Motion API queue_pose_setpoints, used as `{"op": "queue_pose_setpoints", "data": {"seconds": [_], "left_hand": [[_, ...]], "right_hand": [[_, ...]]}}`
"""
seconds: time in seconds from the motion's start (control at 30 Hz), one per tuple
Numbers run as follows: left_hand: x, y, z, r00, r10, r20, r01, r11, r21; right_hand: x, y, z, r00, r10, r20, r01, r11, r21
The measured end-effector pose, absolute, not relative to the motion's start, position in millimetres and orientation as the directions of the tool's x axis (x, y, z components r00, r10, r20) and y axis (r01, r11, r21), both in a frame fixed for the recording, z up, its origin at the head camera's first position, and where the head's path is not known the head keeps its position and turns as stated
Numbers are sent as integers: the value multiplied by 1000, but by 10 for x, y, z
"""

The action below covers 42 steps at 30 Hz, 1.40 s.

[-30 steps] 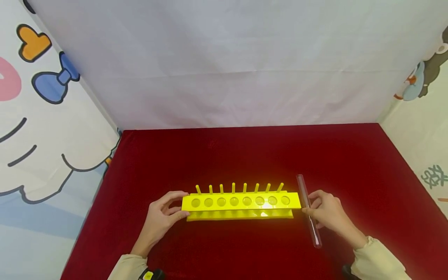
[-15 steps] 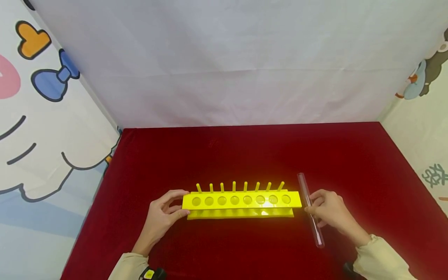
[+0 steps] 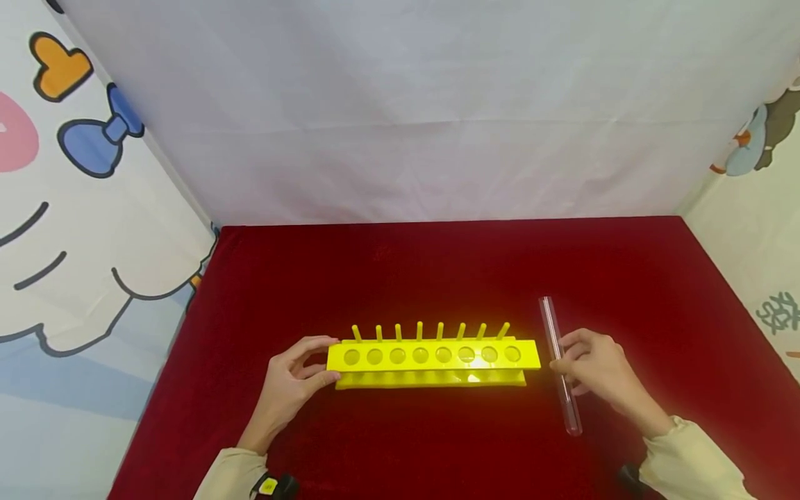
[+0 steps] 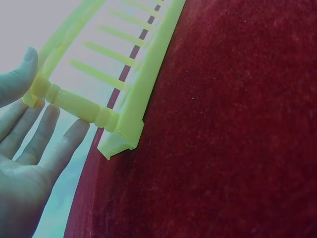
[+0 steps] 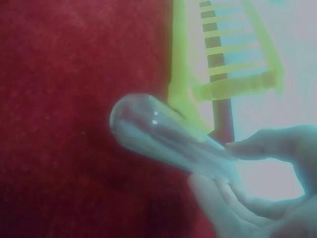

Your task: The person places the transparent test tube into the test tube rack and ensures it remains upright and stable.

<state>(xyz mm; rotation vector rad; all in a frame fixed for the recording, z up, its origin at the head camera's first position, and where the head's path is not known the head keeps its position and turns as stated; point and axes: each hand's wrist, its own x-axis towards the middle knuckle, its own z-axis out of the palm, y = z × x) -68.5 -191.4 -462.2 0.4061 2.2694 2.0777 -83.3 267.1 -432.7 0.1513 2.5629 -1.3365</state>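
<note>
A yellow test tube rack [image 3: 431,366] with a row of round holes and upright pegs along its back stands on the red cloth. My left hand [image 3: 286,389] holds the rack's left end, thumb at the front edge of the top plate. In the left wrist view the fingers [image 4: 62,144] lie near the turned end post. My right hand [image 3: 600,368] pinches a clear glass test tube [image 3: 552,325] around its middle, just right of the rack. The tube slants, its rounded closed end [image 5: 141,119] toward me and lower. It looks empty.
A dark red cloth [image 3: 400,278] covers the table. Behind it hangs a plain white cloth wall [image 3: 437,111]. Cartoon-printed sheets flank the table at left [image 3: 75,292] and right [image 3: 737,229].
My right hand has shifted a little to the right with the test tube, widening the gap to the rack. The left hand and the rack have stayed in place.
</note>
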Motion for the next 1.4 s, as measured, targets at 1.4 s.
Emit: {"op": "queue_pose_setpoints", "data": {"seconds": [1.4], "left_hand": [[-658,-1879,-4613,-977,194,87,95,34,995]], "right_hand": [[-659,2638,-3932,-992,-58,-113,65,537,-841]]}}
